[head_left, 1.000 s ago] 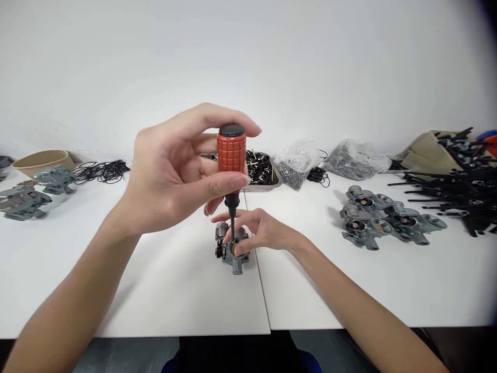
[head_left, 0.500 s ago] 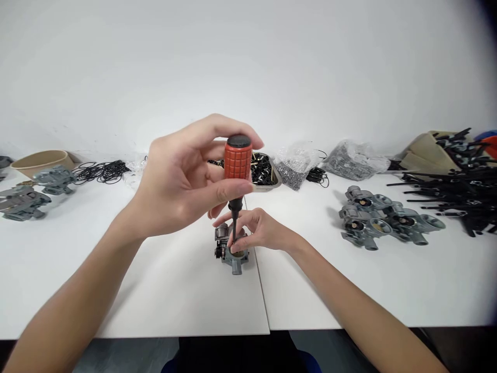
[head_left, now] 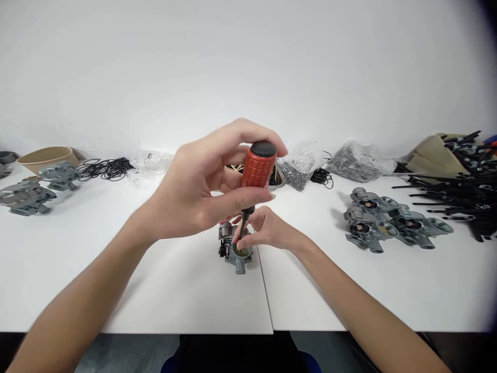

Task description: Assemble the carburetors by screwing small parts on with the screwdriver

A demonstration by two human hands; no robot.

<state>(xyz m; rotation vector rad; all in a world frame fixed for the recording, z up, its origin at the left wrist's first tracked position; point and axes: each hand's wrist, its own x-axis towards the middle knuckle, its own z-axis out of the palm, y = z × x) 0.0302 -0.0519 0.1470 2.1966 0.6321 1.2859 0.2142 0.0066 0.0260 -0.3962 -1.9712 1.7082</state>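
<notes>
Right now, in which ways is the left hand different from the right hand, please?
The left hand is raised and holds the red screwdriver by its handle; the right hand is lower, with its fingertips at the grey metal part, near the tool's lower end. The left hand looks bigger in the picture, the right hand smaller. Both hands are bare, with fingers bent.
</notes>
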